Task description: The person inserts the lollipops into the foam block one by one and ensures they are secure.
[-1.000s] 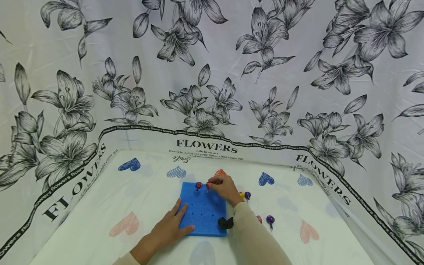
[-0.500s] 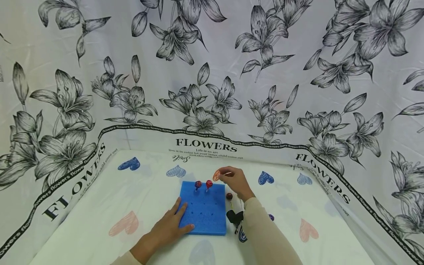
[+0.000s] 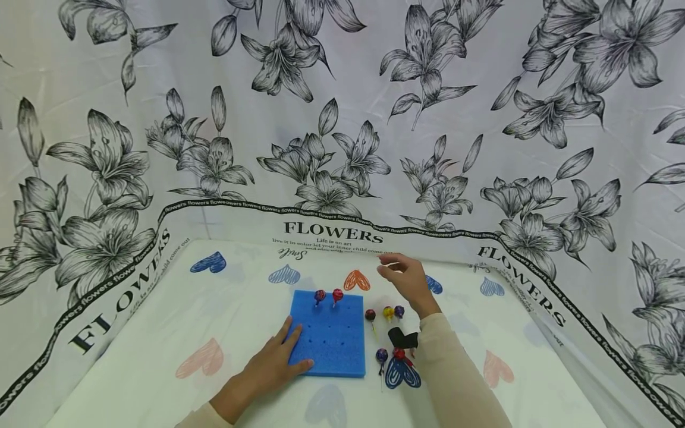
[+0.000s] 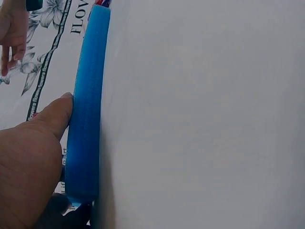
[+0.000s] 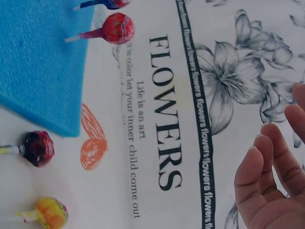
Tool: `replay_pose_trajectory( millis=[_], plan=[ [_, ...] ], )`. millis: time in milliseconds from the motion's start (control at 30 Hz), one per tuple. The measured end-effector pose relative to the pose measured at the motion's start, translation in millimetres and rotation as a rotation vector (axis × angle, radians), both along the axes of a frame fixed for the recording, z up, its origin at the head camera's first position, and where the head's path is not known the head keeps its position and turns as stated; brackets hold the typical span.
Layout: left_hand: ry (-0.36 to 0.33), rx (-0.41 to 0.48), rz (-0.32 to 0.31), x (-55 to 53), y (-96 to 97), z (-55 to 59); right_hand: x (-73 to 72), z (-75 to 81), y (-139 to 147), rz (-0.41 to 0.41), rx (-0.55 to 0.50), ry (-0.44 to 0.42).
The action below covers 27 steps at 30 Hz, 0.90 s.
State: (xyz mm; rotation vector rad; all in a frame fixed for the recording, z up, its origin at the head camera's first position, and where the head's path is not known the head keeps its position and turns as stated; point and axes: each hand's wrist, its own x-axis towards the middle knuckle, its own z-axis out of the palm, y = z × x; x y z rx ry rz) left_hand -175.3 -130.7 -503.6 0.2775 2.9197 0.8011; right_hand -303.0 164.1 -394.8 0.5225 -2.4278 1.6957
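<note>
A blue foam block (image 3: pixel 334 333) with small holes lies on the white cloth. Along its far edge, a purple-red lollipop (image 3: pixel 320 295) and a red lollipop (image 3: pixel 338 294) stand upright, sticks in the foam. My left hand (image 3: pixel 273 362) rests on the block's left side with fingers spread; in the left wrist view the thumb touches the blue edge (image 4: pixel 86 109). Raised beyond the block's far right corner, my right hand (image 3: pixel 404 279) holds nothing, its fingers loosely bent. Nearest to it on the cloth are a dark red lollipop (image 5: pixel 38 149) and a yellow lollipop (image 5: pixel 51 213).
Right of the block lie more lollipops: a purple one (image 3: pixel 399 311), a blue-purple one (image 3: pixel 382 355) and a red one (image 3: pixel 399 353). The black wrist camera (image 3: pixel 401 337) hangs above them. A flower-printed curtain (image 3: pixel 332 148) rises behind the cloth.
My right hand has let go of the red lollipop, which now stands in the foam, and moved right and away from the block. The left hand stays in place.
</note>
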Motion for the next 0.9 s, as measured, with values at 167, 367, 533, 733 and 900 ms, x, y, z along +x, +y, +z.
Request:
replay_pose_trajectory(
  millis=[167, 367, 533, 733, 900],
  plan=[
    [-0.001, 0.003, -0.003, 0.0, -0.3, -0.1, 3.9, 4.7, 14, -0.013, -0.015, 0.021],
    [0.002, 0.003, -0.003, 0.5, -0.8, 0.1, 7.2, 7.6, 29, -0.056, -0.004, 0.056],
    [0.007, 0.007, -0.002, 0.5, -0.3, 0.2, 6.0, 1.2, 42, -0.113, -0.015, 0.019],
    [0.012, 0.004, -0.002, 0.2, 0.1, -0.3, 0.2, -17.5, 54, -0.165, -0.025, -0.046],
    [0.01, 0.003, -0.001, 0.2, 0.1, -0.4, -4.6, -36.5, 59, -0.192, -0.015, -0.107]
  ],
)
